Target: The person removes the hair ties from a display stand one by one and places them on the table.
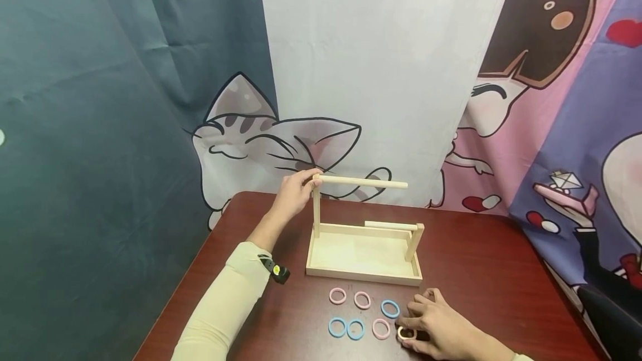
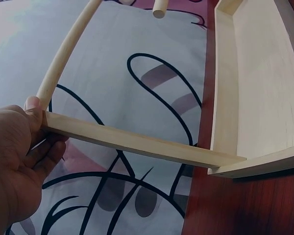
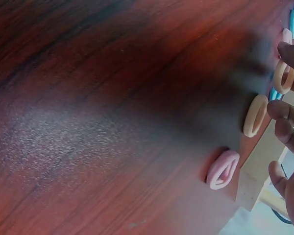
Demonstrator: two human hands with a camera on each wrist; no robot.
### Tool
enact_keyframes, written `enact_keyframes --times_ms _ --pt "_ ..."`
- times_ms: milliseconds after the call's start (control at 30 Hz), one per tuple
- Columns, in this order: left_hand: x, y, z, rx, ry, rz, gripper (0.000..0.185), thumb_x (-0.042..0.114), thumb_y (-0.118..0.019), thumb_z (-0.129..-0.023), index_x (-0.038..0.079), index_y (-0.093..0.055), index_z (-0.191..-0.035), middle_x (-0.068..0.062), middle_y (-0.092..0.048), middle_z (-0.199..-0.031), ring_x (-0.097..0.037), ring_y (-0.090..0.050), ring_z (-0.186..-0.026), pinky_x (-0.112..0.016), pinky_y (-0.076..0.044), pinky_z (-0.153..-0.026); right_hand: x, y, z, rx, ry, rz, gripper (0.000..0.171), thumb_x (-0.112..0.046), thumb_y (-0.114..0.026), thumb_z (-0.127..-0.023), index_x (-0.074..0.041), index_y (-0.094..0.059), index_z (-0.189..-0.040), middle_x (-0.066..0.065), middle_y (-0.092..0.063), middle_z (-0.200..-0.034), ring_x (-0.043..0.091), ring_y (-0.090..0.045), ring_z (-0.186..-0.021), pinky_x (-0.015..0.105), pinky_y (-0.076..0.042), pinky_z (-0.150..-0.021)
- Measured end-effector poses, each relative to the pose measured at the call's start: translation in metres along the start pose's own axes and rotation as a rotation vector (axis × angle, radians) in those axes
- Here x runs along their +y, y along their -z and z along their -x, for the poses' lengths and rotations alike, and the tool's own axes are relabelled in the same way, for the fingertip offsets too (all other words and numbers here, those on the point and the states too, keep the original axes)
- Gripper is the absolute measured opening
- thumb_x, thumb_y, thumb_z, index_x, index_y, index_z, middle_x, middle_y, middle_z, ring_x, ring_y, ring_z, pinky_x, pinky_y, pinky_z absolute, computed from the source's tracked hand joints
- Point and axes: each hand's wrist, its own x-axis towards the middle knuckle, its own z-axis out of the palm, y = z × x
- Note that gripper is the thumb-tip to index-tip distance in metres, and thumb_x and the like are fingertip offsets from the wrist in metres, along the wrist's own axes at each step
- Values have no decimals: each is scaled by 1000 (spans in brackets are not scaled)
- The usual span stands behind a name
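Right hand [image 1: 441, 325] fingers pinching cream ring [image 1: 405, 333], left hand [image 1: 296, 191] gripping wooden rod [image 1: 363, 183]

Even, bright indoor light; right wrist view blurred, soft glare on the table [image 3: 88, 127].

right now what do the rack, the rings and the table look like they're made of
Rack: pale unfinished wood, faint grain, matte.
Rings: probably soft foam or elastic; matte pastel pink, blue and cream, one squashed oval in the right wrist view.
Table: dark reddish wood or veneer, streaky grain, light sheen.
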Motion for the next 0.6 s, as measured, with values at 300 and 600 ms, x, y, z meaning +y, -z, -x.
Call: enact_keyframes --times_ms 300,600 --pt "1 -1 -1 -3 5 -18 37 39 -72 -102 20 -79 -134 -8 -80 -106 -27 -65 -88 -47 -56 -88 1 -5 10 -14 11 3 31 -56 -89 -89 -41 -81 -114 -24 -55 -91 0 -48 -89 39 -32 -82" --pt "1 -1 0 2 13 -21 38 38 -72 -103 21 -78 -136 -8 -81 -113 -28 -69 -92 -51 -58 -93 3 -5 14 -13 13 8 31 -59 -84 -93 -41 -80 -119 -25 -56 -93 -1 -49 -89 35 -31 -83"
